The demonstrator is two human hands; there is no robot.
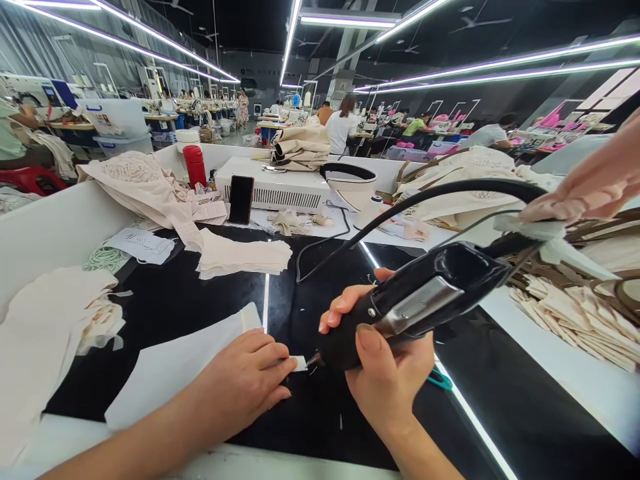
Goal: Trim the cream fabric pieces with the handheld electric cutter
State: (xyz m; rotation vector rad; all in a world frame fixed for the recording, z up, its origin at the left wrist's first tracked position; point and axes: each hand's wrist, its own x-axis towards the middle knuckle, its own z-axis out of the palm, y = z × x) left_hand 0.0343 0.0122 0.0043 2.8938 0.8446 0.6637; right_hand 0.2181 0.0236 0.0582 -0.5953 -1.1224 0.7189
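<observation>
My right hand [387,373] is wrapped round a black handheld tool [425,300] with a silver lever and a thin pointed tip. That tip meets the end of a small white strip [299,363], which sticks out from the fingers of my left hand [253,373]. The left fingers are pressed together on the strip, low over the glossy black tabletop [315,413]. Under and beside the left hand lies a white fabric panel [175,363] with a cream band at its upper corner. A black cable arches from the tool's rear.
Cream fabric pieces [243,253] lie behind, and more [40,340] at the left. A phone [241,200], a red bottle [195,167] and a white vented box [275,187] stand at the back. Turquoise scissors or a similar tool [440,377] lies right of my right hand. Fabric stacks [580,320] line the right.
</observation>
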